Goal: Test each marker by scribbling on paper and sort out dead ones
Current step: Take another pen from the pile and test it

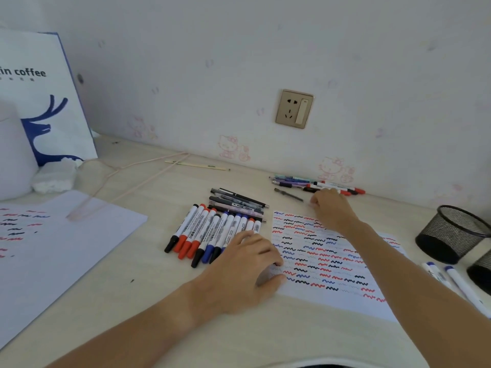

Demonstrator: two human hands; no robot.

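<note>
Left hand [247,264] rests flat on the left edge of the scribbled paper [332,264], beside a row of markers [212,235]. Right hand [332,208] reaches, fingers curled, to the pen pile [318,185] by the wall; grasp cannot be confirmed. Mesh cup [451,232] lies at right.

The person's 2 forearms are bare to the frame's lower edge, with no sleeves, and the left hand [245,264] and right hand [333,208] are bare, without gloves.
</note>
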